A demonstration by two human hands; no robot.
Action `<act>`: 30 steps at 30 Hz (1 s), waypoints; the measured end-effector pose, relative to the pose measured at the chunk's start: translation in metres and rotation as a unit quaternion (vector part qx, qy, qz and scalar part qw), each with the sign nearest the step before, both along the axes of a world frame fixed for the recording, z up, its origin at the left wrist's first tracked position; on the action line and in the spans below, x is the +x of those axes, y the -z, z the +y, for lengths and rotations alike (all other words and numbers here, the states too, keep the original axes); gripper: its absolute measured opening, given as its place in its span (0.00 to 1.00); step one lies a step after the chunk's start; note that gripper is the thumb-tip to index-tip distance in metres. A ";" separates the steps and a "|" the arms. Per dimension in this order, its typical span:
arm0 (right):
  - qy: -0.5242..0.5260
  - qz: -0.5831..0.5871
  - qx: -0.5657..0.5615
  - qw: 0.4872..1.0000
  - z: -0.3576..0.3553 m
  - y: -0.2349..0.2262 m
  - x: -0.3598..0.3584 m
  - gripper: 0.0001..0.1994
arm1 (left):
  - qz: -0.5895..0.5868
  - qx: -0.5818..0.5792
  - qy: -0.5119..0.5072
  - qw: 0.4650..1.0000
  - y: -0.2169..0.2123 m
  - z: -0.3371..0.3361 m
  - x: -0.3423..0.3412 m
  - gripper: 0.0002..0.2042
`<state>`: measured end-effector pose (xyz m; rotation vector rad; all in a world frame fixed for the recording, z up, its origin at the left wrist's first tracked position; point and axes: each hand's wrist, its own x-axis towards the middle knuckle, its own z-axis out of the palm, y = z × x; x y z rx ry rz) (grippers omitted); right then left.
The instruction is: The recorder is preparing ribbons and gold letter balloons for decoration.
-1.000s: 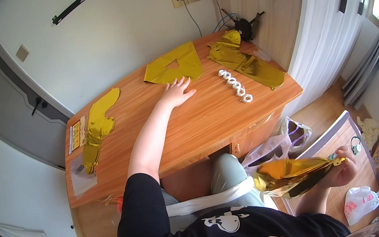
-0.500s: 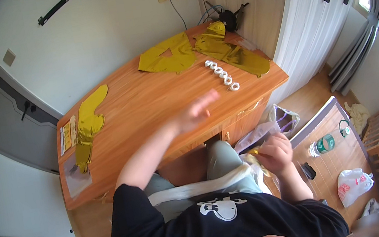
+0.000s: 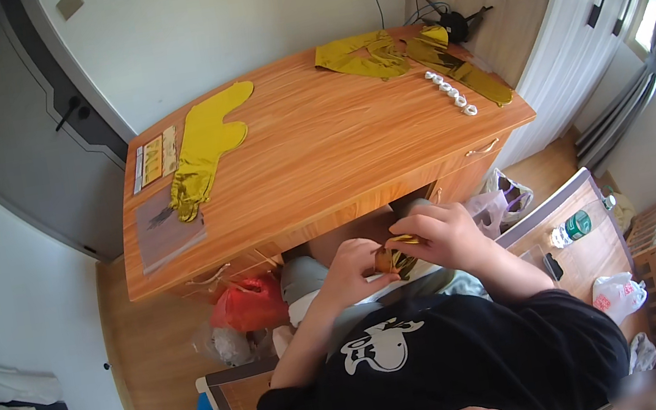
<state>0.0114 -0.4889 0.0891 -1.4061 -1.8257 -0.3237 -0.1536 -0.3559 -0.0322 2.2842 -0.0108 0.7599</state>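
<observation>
Now both the left hand (image 3: 348, 269) and right hand (image 3: 443, 236) have met, pinching crumpled gold foil (image 3: 393, 261).

A single head-worn fisheye looks steeply down from above the person's chest, close to the fingers (image 3: 403, 244) at lower centre. Beyond the fingers the wooden surface (image 3: 320, 155) stretches toward the wall; straight edges bow near the rim.

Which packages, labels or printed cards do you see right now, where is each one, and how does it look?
Printed card: desk's left edge, long rectangle, yellow and red panels.
Clear sleeve: left front corner of desk, flat, greyish.
Red bag: floor under desk, crumpled.
White bag: floor at right, red print.
</observation>
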 end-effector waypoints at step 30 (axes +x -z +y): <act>0.126 0.005 -0.227 0.966 0.097 0.065 0.013 0.20 | 0.159 -0.291 -0.249 0.910 -0.059 0.167 -0.060 0.22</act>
